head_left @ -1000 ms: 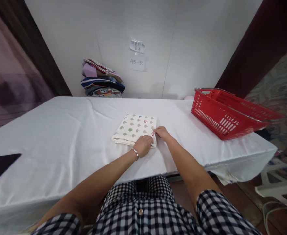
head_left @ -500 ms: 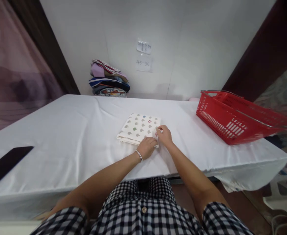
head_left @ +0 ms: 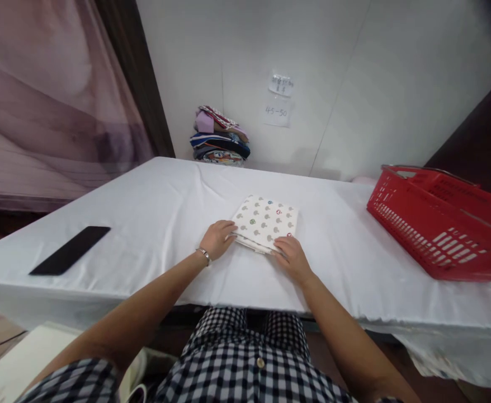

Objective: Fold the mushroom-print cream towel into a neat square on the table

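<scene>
A folded white cloth (head_left: 263,219) with grey motifs and a few coloured ones lies flat on the white-covered table (head_left: 153,224). My left hand (head_left: 219,239), with a silver bracelet at its wrist, pinches the cloth's front left corner. At the front right corner, my right hand (head_left: 293,258) grips the edge, fingers on top and the thumb towards the near side. Several layers show along the front fold between both hands. The fingertips' undersides are hidden.
A red plastic basket (head_left: 421,224) stands on the right of the table. A flat black object (head_left: 71,250) lies on the left. Behind the far edge is a pile of folded fabrics (head_left: 220,137) by the wall, near paper signs (head_left: 277,112).
My left hand has moved from the cloth's right front to its front left corner. My right hand has come down from the right side to the front right corner. The view has turned left.
</scene>
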Demonstrator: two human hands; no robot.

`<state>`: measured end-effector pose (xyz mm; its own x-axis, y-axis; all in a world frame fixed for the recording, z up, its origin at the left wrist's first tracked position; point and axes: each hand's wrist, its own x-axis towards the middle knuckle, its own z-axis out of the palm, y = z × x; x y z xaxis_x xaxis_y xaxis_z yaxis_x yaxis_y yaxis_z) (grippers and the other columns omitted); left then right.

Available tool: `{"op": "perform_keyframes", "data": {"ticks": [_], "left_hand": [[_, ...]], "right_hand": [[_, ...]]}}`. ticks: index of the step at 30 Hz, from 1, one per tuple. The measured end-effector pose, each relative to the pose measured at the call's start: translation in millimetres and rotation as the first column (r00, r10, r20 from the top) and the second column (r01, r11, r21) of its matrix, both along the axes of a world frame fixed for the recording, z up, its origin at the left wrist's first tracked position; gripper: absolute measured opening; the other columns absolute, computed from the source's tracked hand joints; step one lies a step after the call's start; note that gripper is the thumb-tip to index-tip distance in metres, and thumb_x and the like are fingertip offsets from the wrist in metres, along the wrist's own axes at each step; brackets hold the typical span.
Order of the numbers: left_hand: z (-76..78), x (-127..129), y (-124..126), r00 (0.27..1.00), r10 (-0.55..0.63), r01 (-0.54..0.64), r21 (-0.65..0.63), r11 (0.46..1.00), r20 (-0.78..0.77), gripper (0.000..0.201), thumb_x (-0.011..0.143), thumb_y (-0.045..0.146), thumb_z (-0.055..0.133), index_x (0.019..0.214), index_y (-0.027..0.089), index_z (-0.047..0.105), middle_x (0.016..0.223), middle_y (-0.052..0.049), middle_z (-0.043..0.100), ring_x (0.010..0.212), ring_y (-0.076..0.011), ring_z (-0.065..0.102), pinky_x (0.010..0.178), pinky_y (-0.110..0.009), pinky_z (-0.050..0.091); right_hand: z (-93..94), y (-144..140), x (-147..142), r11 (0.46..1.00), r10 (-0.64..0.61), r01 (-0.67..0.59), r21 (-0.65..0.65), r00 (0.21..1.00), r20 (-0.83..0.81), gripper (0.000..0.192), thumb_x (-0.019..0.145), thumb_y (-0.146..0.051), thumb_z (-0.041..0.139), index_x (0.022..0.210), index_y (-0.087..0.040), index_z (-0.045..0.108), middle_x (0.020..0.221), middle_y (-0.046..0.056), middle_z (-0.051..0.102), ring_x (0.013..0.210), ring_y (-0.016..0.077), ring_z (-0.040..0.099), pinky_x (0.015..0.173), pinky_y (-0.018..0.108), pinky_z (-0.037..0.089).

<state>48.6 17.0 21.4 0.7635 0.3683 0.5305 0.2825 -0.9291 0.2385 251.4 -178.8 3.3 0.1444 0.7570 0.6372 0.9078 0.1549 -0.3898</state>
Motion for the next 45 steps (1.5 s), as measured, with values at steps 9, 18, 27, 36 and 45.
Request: {"op": "perform_keyframes", "data": {"ticks": [9, 18, 27, 36, 45], "left_hand": [[5.6, 9.8, 14.8, 0.991, -0.005, -0.021, -0.194, 0.981, -0.132, 0.019, 0.077, 0.021, 0.053, 0.094, 0.02, 0.062, 0.104, -0.005, 0.058, 0.099, -0.0198, 0.05, 0.087, -0.034, 0.044], [24.3, 13.1, 15.6, 0.955, -0.041, 0.018, -0.081, 0.997, -0.293, 0.011, 0.077, 0.014, 0.051, 0.087, 0.018, 0.054, 0.092, -0.004, 0.057, 0.092, -0.0183, 0.05, 0.075, -0.03, 0.044], [10.2, 7.5, 11.5, 0.963, 0.005, 0.046, 0.18, 0.983, -0.27, 0.013, 0.082, 0.01, 0.041, 0.086, 0.016, 0.051, 0.087, -0.007, 0.056, 0.084, -0.0194, 0.048, 0.069, -0.03, 0.042], [6.3, -12.1, 18.0, 0.939, -0.227, 0.266, 0.127, 0.956, -0.258, 0.05, 0.08, 0.026, 0.052, 0.127, 0.02, 0.037, 0.124, -0.01, 0.048, 0.114, -0.0235, 0.043, 0.092, -0.04, 0.036], [-1.3, 2.9, 6.2, 0.962, -0.077, 0.147, 0.262, 0.954, -0.261, 0.057, 0.076, 0.002, 0.039, 0.13, 0.02, 0.04, 0.117, -0.009, 0.056, 0.113, -0.0207, 0.046, 0.106, -0.05, 0.016]], "right_hand": [[1.8, -2.7, 0.6, 0.999, 0.046, -0.044, -0.027, 0.994, 0.103, 0.026, 0.085, -0.032, 0.051, 0.106, -0.018, 0.059, 0.107, 0.011, 0.06, 0.1, 0.021, 0.053, 0.088, 0.041, 0.042], [-1.2, -2.4, -0.9, 1.0, 0.01, -0.01, -0.006, 0.999, 0.033, 0.023, 0.086, -0.026, 0.048, 0.103, -0.018, 0.061, 0.104, 0.01, 0.061, 0.1, 0.0197, 0.054, 0.09, 0.041, 0.044], [-1.2, -8.0, -0.9, 1.0, -0.016, 0.014, 0.02, 0.991, 0.135, 0.024, 0.088, -0.02, 0.042, 0.103, -0.018, 0.059, 0.099, 0.009, 0.062, 0.095, 0.0192, 0.055, 0.085, 0.039, 0.046], [-0.2, -10.5, -9.8, 0.986, 0.008, 0.047, -0.161, 0.947, 0.322, 0.042, 0.081, -0.02, 0.049, 0.123, -0.015, 0.047, 0.123, 0.013, 0.05, 0.113, 0.0252, 0.044, 0.094, 0.044, 0.039], [-0.7, 7.9, -41.2, 0.866, -0.17, 0.401, -0.299, 0.799, 0.577, 0.054, 0.078, -0.002, 0.041, 0.129, -0.017, 0.041, 0.119, 0.017, 0.052, 0.111, 0.0283, 0.046, 0.087, 0.044, 0.041]]}}
